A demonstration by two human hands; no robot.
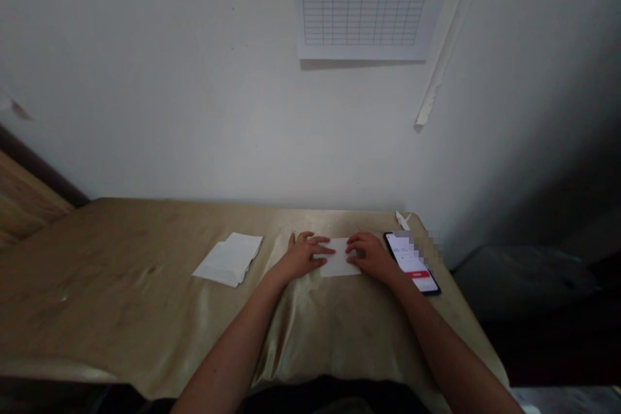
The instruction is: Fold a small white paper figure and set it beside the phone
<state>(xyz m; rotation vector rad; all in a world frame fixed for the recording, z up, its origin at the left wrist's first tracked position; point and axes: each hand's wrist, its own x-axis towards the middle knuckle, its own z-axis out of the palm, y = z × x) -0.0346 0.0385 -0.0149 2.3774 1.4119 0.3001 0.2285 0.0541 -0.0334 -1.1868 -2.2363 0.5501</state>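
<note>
A small white sheet of paper [339, 260] lies flat on the table's gold cloth [145, 284]. My left hand [305, 253] rests on the sheet's left edge, fingers stretched out flat and pointing right. My right hand [369, 253] presses on the sheet's right edge with its fingers curled down onto the paper. Both hands touch the same sheet, and neither lifts it.
A stack of white papers [229, 259] lies to the left of my hands. A lit phone [412, 262] lies just right of my right hand near the table's right edge. A gridded chart [366, 3] hangs on the white wall behind.
</note>
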